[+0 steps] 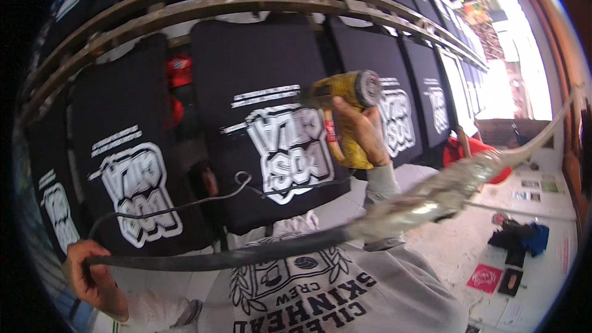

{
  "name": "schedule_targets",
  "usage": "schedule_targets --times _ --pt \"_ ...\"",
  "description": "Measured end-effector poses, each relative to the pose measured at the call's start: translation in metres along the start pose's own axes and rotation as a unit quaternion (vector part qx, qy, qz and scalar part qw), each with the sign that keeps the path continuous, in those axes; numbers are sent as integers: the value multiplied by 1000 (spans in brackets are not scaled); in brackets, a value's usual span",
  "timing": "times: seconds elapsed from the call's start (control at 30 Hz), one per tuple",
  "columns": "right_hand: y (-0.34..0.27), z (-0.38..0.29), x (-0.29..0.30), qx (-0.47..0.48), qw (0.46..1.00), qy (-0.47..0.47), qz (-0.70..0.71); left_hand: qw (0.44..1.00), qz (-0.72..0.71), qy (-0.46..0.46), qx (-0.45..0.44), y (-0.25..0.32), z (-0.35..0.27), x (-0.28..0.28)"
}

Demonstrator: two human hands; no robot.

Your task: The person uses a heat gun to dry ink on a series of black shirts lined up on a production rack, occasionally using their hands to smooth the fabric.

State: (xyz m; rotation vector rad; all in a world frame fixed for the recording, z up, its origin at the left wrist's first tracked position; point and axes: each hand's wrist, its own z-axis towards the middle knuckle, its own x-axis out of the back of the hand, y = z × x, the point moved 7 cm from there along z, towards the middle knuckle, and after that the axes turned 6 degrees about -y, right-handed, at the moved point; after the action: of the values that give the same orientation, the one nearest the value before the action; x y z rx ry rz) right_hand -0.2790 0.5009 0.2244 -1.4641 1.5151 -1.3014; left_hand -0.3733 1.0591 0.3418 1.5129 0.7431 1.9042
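Note:
My right hand grips the handle of a yellow heat gun, held over a black T-shirt panel with a white and grey lettered print. The gun partly covers the print's right side. At the lower left, my left hand is closed around a black power cable. A taped section of cable, wrapped in clear plastic, crosses close to the camera towards the upper right. A thin dark cord loops across the shirts from near the gun's handle towards my left hand.
More printed black shirts lie in a row on both sides. Wooden rails run behind them, with another row beyond. Red objects show in a gap. Cloths and a pink printed sheet lie on the pale floor at right.

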Motion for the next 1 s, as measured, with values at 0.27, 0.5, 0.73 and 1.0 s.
schedule_targets --times 0.27,0.5,0.73,1.0 --pt "-5 -3 -4 67 997 -2 -45 994 62 -17 -85 34 25 15" --pt "3 0 -29 100 995 -13 -17 976 148 -3 -160 22 25 21" --pt "-15 -10 -53 133 988 -5 -83 972 130 -23 -193 19 28 38" --pt "-10 -17 -79 55 998 -20 -22 977 90 5 -193 -10 65 75"
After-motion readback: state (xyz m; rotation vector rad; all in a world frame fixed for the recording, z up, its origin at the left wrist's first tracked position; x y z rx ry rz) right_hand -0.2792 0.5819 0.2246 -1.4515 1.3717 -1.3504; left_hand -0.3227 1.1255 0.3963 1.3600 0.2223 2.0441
